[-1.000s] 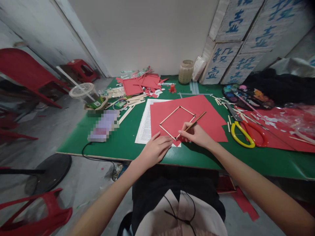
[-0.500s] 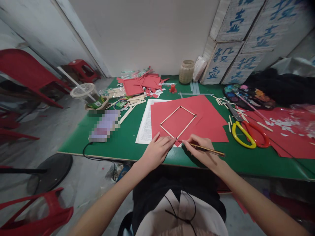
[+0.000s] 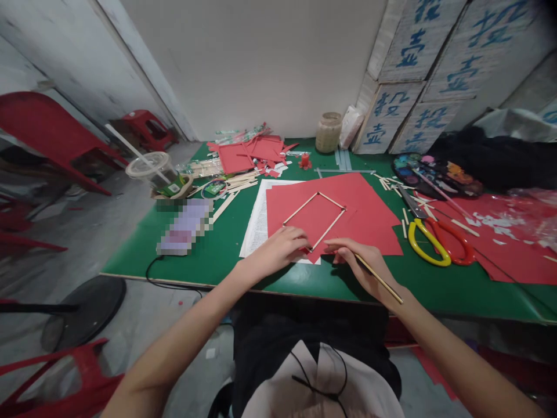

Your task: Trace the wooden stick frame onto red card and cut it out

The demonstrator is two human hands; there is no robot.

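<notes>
A four-sided frame of thin wooden sticks (image 3: 329, 229) lies on a sheet of red paper (image 3: 369, 215). My left hand (image 3: 282, 247) covers its near left side, fingers bent together on the stick there; the fingertips are partly hidden. At the near corner, just to the right, is my right hand (image 3: 359, 261). A pencil (image 3: 380, 278) is tucked in that hand, its back end slanting toward my wrist. The pencil's tip is hidden by the fingers. The index finger points toward the frame's near corner, a small gap from it.
Scissors (image 3: 448, 244) with yellow and red handles lie at right, near a paint palette (image 3: 435, 174). A phone (image 3: 185, 226) and a lidded cup (image 3: 154, 174) stand left. Behind are red paper scraps (image 3: 243, 155), a jar (image 3: 329, 132) and loose sticks (image 3: 235, 186). Printed paper (image 3: 256, 223) lies underneath.
The pencil has tipped back, its point drawn away from the frame's near corner. My left fingers have curled and shifted slightly left along the frame's near left side.
</notes>
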